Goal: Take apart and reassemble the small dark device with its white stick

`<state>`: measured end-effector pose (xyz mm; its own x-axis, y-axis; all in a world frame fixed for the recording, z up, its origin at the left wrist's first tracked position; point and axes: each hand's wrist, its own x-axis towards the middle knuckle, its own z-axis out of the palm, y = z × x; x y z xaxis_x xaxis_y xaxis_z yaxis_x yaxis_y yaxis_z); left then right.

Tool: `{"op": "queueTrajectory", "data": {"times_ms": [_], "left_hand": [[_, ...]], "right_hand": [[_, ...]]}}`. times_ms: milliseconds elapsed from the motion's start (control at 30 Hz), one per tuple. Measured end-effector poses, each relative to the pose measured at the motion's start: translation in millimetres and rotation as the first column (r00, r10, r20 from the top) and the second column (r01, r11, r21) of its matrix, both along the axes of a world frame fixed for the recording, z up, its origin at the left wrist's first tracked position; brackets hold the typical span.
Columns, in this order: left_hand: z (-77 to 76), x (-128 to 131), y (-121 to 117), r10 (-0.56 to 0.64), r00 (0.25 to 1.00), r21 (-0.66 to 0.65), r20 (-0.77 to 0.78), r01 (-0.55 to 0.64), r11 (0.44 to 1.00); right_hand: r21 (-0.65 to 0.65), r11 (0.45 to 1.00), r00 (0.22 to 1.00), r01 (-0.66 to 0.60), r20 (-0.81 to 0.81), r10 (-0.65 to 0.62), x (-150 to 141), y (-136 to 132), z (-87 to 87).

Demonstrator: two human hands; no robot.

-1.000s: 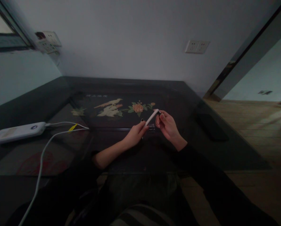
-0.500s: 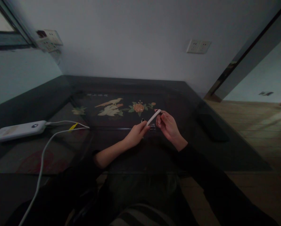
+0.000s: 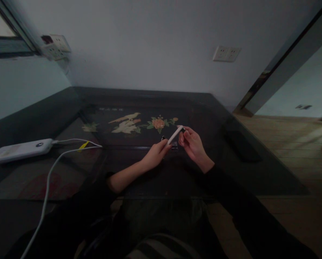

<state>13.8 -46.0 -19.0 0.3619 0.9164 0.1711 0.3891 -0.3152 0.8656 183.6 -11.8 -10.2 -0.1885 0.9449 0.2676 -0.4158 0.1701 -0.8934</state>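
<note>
My left hand (image 3: 156,155) is closed round the lower end of a slim white stick-like thing (image 3: 175,135), which slants up to the right. I cannot make out its exact kind. At its upper end, the fingers of my right hand (image 3: 195,146) are curled and pinched together. A small dark bit shows between those fingertips and the white end; what it is stays unclear. Just beyond my left fingers is a small shiny dark piece (image 3: 163,138), partly hidden. Both hands are above a dark glossy table (image 3: 161,183).
A white power bank (image 3: 23,150) lies at the left with a white cable (image 3: 48,180) bearing a yellow tag (image 3: 83,145). A dark flat rectangular object (image 3: 242,146) lies at the right. Bird and flower pictures (image 3: 158,123) decorate the tabletop. The wall behind has sockets (image 3: 227,54).
Both hands keep nearly the same pose around the white stick-like thing. Its upper end has shifted very slightly to the left; the view has moved a little.
</note>
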Motion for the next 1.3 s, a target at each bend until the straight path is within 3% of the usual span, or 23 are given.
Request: {"op": "queueTrajectory", "data": {"times_ms": [233, 733, 1300], "left_hand": [[7.3, 2.2, -6.3, -0.075, 0.997, -0.011, -0.004, 0.075, 0.997], [-2.9, -3.9, 6.8, 0.021, 1.0, 0.013, 0.022, -0.021, 1.0], [4.4, -1.7, -0.1, -0.078, 0.995, 0.034, -0.06, 0.08, 0.996]], "right_hand": [[-0.022, 1.0, 1.0, 0.007, -0.02, -0.007, 1.0, -0.8, 2.5], [0.031, 0.999, 0.998, -0.044, -0.037, 0.045, 1.5, 1.4, -2.6], [-0.008, 1.0, 1.0, -0.001, -0.013, 0.001, 1.4, -1.0, 1.8]]}}
